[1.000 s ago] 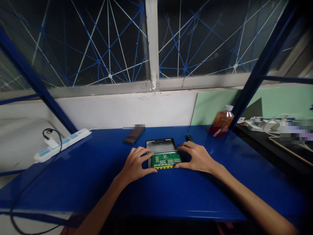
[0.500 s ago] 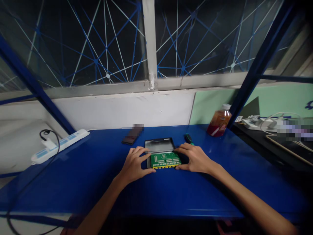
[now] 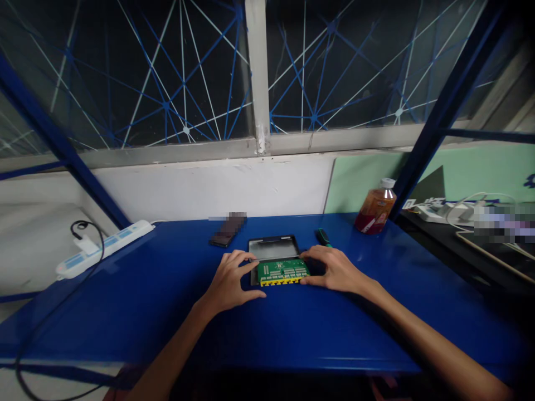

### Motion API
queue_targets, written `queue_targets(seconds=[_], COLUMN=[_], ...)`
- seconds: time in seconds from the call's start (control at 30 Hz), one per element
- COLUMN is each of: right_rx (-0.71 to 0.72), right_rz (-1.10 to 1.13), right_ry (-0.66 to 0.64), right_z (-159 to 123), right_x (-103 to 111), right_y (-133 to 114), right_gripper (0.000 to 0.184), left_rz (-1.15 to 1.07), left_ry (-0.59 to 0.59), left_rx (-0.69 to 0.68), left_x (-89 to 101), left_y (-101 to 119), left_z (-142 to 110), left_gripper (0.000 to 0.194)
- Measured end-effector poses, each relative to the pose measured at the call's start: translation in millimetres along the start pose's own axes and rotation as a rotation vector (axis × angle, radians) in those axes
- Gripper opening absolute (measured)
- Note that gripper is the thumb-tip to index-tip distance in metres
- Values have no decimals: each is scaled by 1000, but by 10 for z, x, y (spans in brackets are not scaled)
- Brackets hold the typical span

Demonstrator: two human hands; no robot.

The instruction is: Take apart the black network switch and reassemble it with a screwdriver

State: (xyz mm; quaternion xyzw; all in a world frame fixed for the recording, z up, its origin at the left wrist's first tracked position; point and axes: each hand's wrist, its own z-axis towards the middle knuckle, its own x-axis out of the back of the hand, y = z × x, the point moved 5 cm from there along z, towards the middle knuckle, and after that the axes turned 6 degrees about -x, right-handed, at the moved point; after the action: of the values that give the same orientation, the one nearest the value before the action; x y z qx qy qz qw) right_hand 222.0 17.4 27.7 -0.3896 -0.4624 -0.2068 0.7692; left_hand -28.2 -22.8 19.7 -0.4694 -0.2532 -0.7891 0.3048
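A green circuit board (image 3: 282,269) with a yellow row of ports along its near edge lies in front of me, its left end over a dark casing part (image 3: 254,277). Directly behind it is a shallow dark metal cover (image 3: 273,247), its grey inside facing up. My right hand (image 3: 330,270) grips the board's right end, thumb at the near corner and fingers at the far one. At the left end, my left hand (image 3: 229,281) has its fingers and thumb spread; the fingertips touch the far left corner, while the thumb rests apart from the ports.
Behind my right hand lies a green-and-black screwdriver handle (image 3: 322,237). A phone (image 3: 225,231) is at the back of the blue table (image 3: 292,340). A drink bottle (image 3: 376,206) stands back right; a white power strip (image 3: 106,248) with a black cable lies left.
The board's near edge has shifted slightly away from me, and more of the yellow port fronts shows. My left thumb has come off the near left corner. My right hand keeps its grip.
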Motion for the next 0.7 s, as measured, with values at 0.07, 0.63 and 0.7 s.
queue_targets(seconds=[0.07,0.63,0.7], right_rx=[-27,-369,-369], right_rz=[55,263,281], right_ry=[-3,102,103], right_z=[13,89,88], right_x=[7,-12,-35], right_y=[10,85,107], right_gripper=[50,41,40], left_rz=[4,-77,-90], left_ry=[1,255,260], left_rx=[0,141,168], left_x=[13,102,89], left_y=[-13,-170,-192], left_z=[-3,-26,-27], left_gripper=[53,14,15])
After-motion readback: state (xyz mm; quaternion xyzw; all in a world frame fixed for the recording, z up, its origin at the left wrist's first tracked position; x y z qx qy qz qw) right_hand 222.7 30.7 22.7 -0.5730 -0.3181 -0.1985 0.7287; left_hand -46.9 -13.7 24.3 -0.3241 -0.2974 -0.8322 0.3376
